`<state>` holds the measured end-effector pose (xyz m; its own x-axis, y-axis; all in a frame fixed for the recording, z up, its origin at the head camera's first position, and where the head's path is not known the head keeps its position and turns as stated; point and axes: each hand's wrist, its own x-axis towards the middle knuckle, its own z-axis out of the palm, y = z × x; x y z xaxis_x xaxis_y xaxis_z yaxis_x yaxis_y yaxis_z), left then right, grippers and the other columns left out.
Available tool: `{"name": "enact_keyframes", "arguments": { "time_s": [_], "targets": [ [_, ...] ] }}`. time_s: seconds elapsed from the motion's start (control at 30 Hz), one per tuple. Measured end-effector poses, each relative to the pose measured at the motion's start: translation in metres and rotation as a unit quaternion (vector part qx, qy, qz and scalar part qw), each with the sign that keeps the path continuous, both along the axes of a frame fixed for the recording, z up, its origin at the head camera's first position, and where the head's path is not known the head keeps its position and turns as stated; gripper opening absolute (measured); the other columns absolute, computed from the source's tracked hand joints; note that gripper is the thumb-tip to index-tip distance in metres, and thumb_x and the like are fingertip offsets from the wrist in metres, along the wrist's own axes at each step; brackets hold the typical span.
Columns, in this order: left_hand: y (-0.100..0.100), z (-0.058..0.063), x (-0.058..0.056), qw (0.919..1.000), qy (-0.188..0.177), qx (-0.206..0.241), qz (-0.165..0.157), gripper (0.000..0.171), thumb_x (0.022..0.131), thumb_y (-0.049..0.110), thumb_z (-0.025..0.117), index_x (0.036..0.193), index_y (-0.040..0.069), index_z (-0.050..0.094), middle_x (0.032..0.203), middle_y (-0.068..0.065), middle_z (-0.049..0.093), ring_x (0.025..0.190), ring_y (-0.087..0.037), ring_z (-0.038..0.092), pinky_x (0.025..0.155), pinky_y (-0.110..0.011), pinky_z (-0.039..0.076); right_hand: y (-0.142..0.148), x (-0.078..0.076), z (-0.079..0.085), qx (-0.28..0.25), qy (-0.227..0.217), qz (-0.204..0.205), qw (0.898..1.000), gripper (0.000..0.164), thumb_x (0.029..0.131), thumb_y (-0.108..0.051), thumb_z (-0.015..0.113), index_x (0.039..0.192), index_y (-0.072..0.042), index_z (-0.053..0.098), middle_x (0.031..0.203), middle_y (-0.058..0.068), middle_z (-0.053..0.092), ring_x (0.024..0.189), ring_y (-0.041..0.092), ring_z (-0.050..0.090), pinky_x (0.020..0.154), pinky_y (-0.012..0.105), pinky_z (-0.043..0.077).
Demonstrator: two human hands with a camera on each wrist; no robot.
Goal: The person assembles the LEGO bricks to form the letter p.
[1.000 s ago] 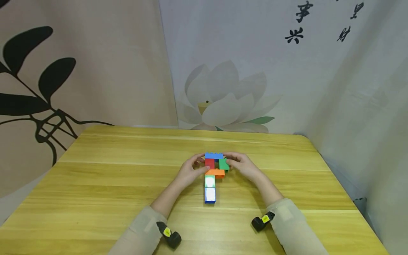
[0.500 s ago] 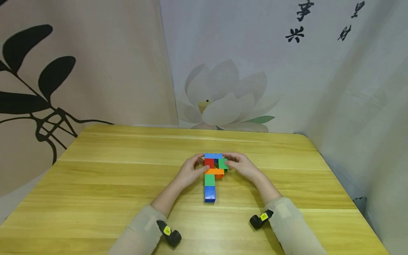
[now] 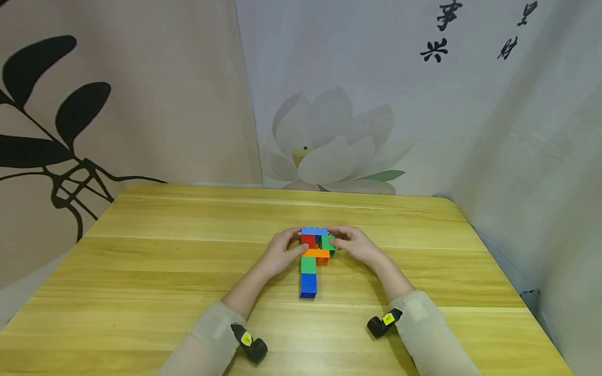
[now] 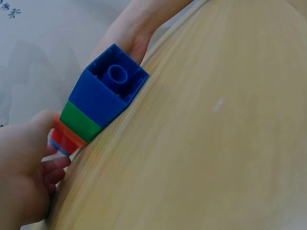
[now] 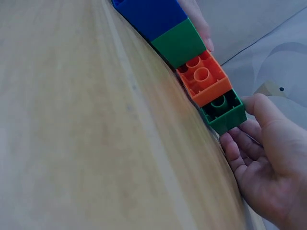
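A building-block figure lies on its side in the middle of the table, overlapping the wood in the head view. A light blue block [image 3: 314, 231] tops it at the far end, above a red block [image 3: 308, 240] and a green block [image 3: 328, 242]. An orange block [image 3: 316, 253] crosses below them, then a second green block [image 3: 308, 265] and a dark blue block [image 3: 308, 285] run towards the person. My left hand [image 3: 280, 253] grips the left side, thumb near the red and orange blocks. With thumb and fingers, my right hand [image 3: 357, 245] pinches the right-hand green block.
The wooden table [image 3: 164, 266] stretches out on every side of the blocks. Behind it hangs a pale curtain [image 3: 338, 62] with a lotus print. Black wrist cameras [image 3: 254, 350] sit at both sleeves.
Glare on the near green and dark blue blocks has faded. The block figure and my right hand have shifted very slightly left; both hands keep their hold.
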<state>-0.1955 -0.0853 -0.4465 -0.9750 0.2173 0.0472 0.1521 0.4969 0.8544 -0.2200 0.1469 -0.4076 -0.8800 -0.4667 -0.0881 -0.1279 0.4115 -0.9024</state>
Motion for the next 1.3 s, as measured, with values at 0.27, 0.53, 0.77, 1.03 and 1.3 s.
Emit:
{"name": "enact_keyframes", "arguments": {
  "time_s": [0.27,0.53,0.77,1.03,1.3],
  "targets": [
    [0.001,0.0,0.001,0.9995,0.009,-0.028,-0.006,0.056,0.093,0.032,0.064,0.14,0.007,0.046,0.134,-0.008,0.052,0.124,-0.027,0.039,0.103,-0.045,0.035,0.002,-0.002,-0.002,0.002,0.001,0.007,1.0,0.041,0.095,-0.008,0.059,0.135,-0.001,0.052,0.127,0.016,0.056,0.113,0.029,0.051,0.095,0.04,0.043],
    [0.002,0.002,0.002,0.9999,0.0,-0.015,-0.001,0.057,0.092,0.03,0.065,0.141,0.008,0.046,0.133,-0.008,0.053,0.124,-0.027,0.039,0.102,-0.045,0.036,0.005,-0.008,-0.015,0.007,0.02,-0.001,1.0,0.042,0.095,-0.012,0.061,0.135,-0.004,0.053,0.123,0.013,0.059,0.11,0.027,0.052,0.095,0.04,0.042],
    [-0.003,0.004,0.003,0.9996,-0.008,0.026,-0.007,0.054,0.093,0.025,0.064,0.14,0.005,0.046,0.128,-0.013,0.054,0.119,-0.031,0.046,0.1,-0.045,0.039,0.018,-0.016,-0.026,0.017,0.038,-0.01,0.999,0.043,0.094,-0.018,0.063,0.135,-0.011,0.054,0.115,0.005,0.062,0.105,0.022,0.056,0.091,0.037,0.046],
    [-0.015,0.012,0.006,0.9996,-0.008,0.019,-0.021,0.051,0.093,0.023,0.064,0.137,0.003,0.049,0.123,-0.013,0.058,0.115,-0.03,0.052,0.098,-0.044,0.042,0.034,-0.008,-0.011,0.041,0.069,-0.008,0.997,0.042,0.095,-0.018,0.061,0.135,-0.004,0.054,0.116,0.014,0.061,0.1,0.025,0.057,0.083,0.034,0.049],
    [-0.04,0.023,0.013,0.9986,0.014,-0.02,-0.047,0.045,0.093,0.019,0.064,0.132,0.0,0.053,0.118,-0.014,0.06,0.108,-0.029,0.055,0.094,-0.045,0.045,0.062,0.006,0.01,0.059,0.1,-0.009,0.993,0.04,0.096,-0.017,0.059,0.133,-0.002,0.054,0.117,0.019,0.06,0.099,0.026,0.057,0.08,0.039,0.049]
  ]
}}
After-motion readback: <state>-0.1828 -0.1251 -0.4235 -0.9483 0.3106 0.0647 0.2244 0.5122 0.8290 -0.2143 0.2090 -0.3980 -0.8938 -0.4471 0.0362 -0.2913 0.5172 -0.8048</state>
